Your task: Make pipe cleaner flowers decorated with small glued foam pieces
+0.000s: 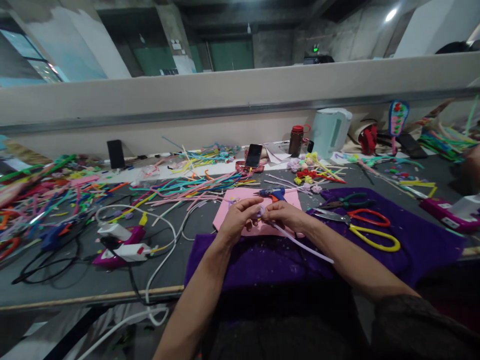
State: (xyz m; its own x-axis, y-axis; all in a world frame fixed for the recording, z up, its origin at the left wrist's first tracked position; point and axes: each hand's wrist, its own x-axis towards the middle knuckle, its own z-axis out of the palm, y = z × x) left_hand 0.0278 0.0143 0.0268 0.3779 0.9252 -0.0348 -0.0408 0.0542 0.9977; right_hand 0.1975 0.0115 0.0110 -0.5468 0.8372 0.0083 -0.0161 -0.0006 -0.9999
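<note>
Both my hands meet over a pink sheet (221, 216) at the middle of the bench. My left hand (243, 216) pinches a small lilac piece (260, 211), mostly hidden by the fingers. From the fingers of my right hand (285, 214) a lilac pipe cleaner (305, 246) trails down to the right, under the wrist. Whether it joins the small piece I cannot tell. Just beyond the hands lies a blue glue gun (275, 193). Beneath the forearms spreads a purple cloth (210, 260).
Right of me on the cloth lie yellow-handled scissors (375, 239), red-handled scissors (369, 217) and dark green pliers (352, 201). A magenta power strip (122, 250) with white cables stands left. Loose pipe cleaners (202, 187) cover the back. Behind them are a phone (253, 155), a bottle (296, 141) and a kettle (330, 132).
</note>
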